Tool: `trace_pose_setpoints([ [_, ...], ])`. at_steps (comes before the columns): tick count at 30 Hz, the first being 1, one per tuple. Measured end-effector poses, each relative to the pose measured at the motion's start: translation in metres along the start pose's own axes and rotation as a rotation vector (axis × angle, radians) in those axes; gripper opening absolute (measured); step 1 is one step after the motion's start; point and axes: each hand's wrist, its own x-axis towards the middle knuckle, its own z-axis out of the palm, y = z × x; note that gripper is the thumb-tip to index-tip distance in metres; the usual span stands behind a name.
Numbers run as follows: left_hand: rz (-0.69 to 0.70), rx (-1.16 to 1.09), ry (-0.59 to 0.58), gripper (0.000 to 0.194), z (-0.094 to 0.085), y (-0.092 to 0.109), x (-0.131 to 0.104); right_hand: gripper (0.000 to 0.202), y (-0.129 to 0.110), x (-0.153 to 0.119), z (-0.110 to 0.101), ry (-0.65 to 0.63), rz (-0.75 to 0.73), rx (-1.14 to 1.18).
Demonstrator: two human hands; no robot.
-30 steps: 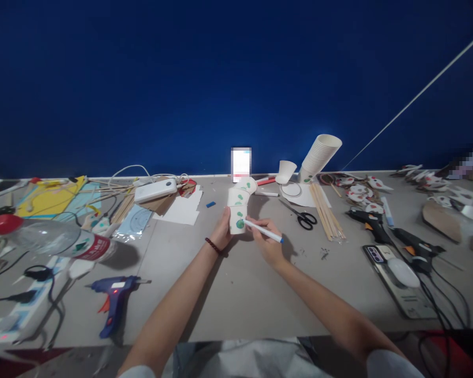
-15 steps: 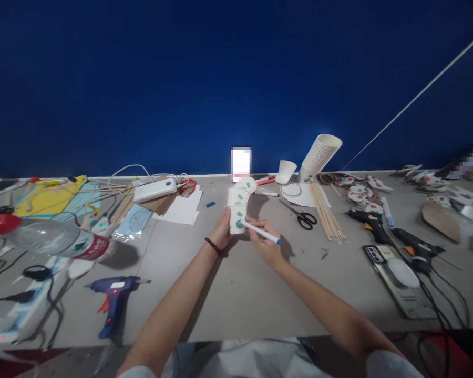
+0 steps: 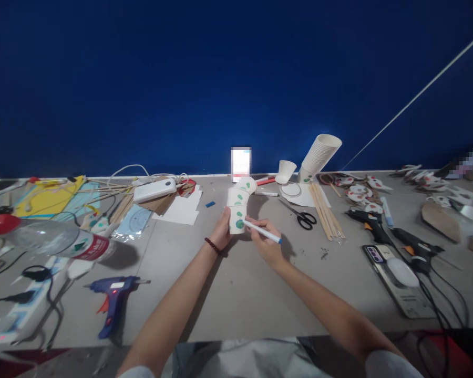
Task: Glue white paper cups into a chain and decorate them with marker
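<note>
Head view: my left hand (image 3: 222, 230) curls around the left side of the spotted cups (image 3: 233, 197), their row pointing away from me over the desk (image 3: 236, 304), while my right hand (image 3: 268, 243) pinches a pen (image 3: 260, 230) from the right.

The white cups (image 3: 238, 200) bear green spots (image 3: 239, 224); the marker (image 3: 265, 232) is white-and-blue.

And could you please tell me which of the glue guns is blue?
The leftmost glue gun, near the bottle, with a red light showing; both black glue guns lie on the right.
</note>
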Motion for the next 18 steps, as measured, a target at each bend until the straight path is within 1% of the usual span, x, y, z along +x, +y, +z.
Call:
trace_pose_setpoints([
  [5, 0.009, 0.021, -0.015, 0.059, 0.0006, 0.0013, -0.0020, 0.022, 0.0011, 0.0001, 0.0004, 0.008, 0.020, 0.024],
  [10, 0.005, 0.025, -0.041, 0.058, 0.0028, 0.0032, -0.0045, 0.026, 0.0023, 0.0006, 0.0011, 0.016, 0.037, 0.079],
  [15, 0.006, 0.030, -0.027, 0.057, 0.0030, 0.0024, -0.0040, 0.026, 0.0039, 0.0006, 0.0006, 0.000, 0.033, 0.054],
  [18, 0.003, 0.029, -0.041, 0.059, 0.0025, 0.0021, -0.0035, 0.024, 0.0043, 0.0007, 0.0001, -0.001, 0.034, 0.058],
])
